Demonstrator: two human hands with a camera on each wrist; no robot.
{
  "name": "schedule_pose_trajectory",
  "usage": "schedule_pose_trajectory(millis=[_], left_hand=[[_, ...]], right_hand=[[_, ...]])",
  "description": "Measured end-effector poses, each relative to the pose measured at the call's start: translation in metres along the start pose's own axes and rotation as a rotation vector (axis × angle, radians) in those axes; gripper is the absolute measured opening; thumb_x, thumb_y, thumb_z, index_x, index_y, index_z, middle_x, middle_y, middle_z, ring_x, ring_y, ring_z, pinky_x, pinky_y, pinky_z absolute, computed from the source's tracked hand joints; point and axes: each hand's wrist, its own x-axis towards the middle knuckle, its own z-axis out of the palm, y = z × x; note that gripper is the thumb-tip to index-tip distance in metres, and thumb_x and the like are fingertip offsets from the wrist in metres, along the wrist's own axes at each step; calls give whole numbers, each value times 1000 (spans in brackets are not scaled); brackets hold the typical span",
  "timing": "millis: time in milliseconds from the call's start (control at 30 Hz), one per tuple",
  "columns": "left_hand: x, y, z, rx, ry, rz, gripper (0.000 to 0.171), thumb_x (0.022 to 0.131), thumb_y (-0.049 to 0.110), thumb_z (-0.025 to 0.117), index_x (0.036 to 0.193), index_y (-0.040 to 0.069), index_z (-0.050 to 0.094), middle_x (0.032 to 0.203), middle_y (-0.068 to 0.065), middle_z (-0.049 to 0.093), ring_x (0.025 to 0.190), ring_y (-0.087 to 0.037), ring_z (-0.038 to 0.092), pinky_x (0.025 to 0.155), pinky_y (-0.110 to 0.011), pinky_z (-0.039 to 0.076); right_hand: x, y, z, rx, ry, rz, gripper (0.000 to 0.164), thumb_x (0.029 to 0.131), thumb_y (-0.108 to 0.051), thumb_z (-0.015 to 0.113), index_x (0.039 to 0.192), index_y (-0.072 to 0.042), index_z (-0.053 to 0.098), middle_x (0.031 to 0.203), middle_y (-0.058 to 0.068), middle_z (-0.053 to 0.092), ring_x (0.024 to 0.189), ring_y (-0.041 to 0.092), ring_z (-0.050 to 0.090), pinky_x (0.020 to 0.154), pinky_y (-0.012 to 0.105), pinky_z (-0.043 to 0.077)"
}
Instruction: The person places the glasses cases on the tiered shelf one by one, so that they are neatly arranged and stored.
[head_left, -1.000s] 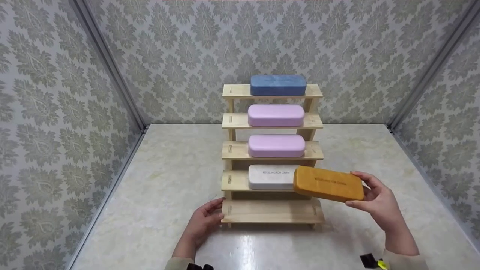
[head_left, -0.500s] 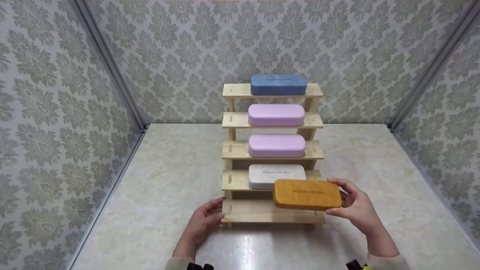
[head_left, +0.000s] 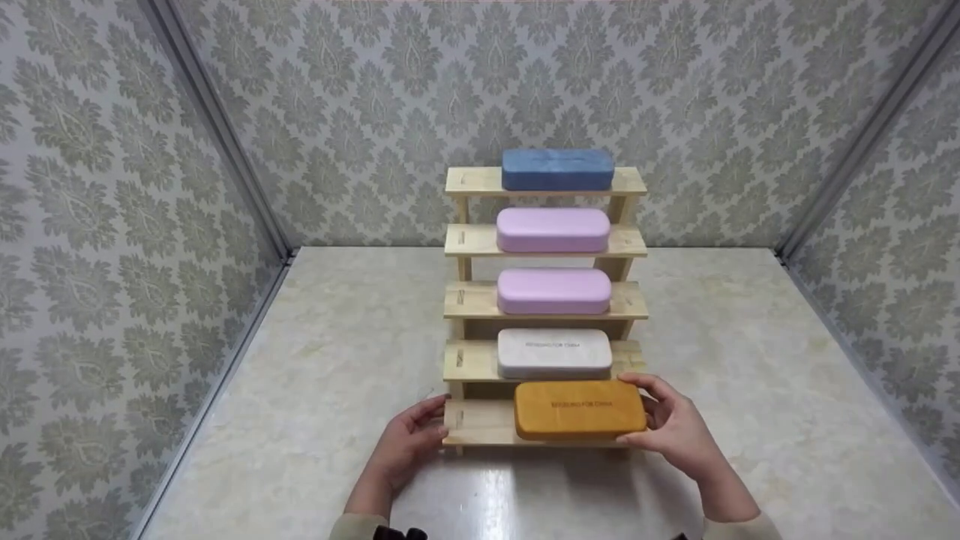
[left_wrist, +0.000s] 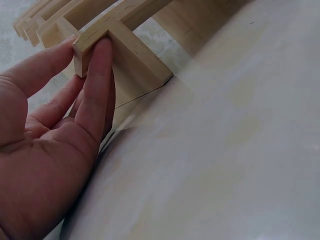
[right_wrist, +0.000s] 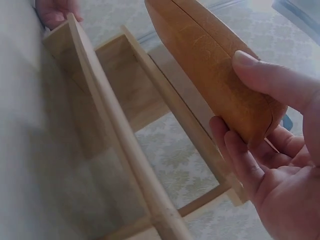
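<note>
An orange-yellow glasses case (head_left: 579, 409) is gripped at its right end by my right hand (head_left: 673, 429), thumb at the front and fingers behind. It overlaps the bottom step of a wooden tiered display stand (head_left: 480, 421) in the head view. In the right wrist view, the case's underside is tilted over the stand's boards, with a gap between. My left hand (head_left: 407, 439) pinches the left end of the bottom step; the left wrist view shows its thumb and fingers (left_wrist: 100, 75) around that board end.
Above, one case lies on each step: a white glasses case (head_left: 553, 352), a lilac case (head_left: 553, 291), another lilac case (head_left: 553, 229), and a blue case (head_left: 557, 170) on top. Patterned walls (head_left: 360, 135) surround the marbled tabletop (head_left: 322, 337).
My right hand has carried the orange case leftward and down, from beside the white case to the bottom step, levelling it on the way. My left hand has stayed put.
</note>
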Motion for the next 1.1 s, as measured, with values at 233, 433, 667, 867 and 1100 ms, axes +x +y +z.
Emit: schedule_pose_trajectory(millis=[233, 433, 667, 867, 1100], left_hand=[[0, 0, 0, 6, 2, 0, 68, 93, 4, 70, 152, -9, 39, 138, -14, 60, 118, -15, 64, 95, -29, 58], [0, -1, -2, 14, -3, 8, 68, 93, 6, 72, 152, -7, 41, 138, -16, 59, 115, -15, 66, 93, -28, 59], [-1, -1, -2, 33, -9, 26, 67, 93, 7, 72, 151, -7, 42, 139, -18, 59, 115, -15, 66, 92, -28, 60], [0, -1, -2, 12, 6, -12, 67, 92, 6, 73, 152, -4, 43, 136, -12, 60, 113, -15, 66, 88, -29, 61], [-1, -1, -2, 5, 10, -18, 68, 92, 6, 74, 152, -5, 43, 135, -11, 61, 111, -15, 66, 87, -29, 61]], right_hand=[[4, 14, 11, -11, 18, 74, 84, 68, 10, 88, 142, 8, 49, 139, 2, 54, 117, 5, 65, 92, 24, 59], [7, 23, 19, -21, 29, 153, 85, 67, 6, 91, 142, 3, 51, 145, 23, 50, 116, 8, 65, 93, 24, 58], [10, 30, 24, -57, 53, 184, 84, 67, 1, 93, 141, 1, 52, 144, 25, 53, 120, 18, 63, 94, 23, 57], [12, 34, 25, -95, 50, 180, 84, 68, -1, 93, 141, 0, 52, 142, 25, 57, 118, 15, 63, 93, 23, 57], [13, 32, 25, -169, 52, 182, 83, 68, -6, 94, 141, -2, 54, 141, 21, 58, 124, 27, 60, 95, 21, 55]])
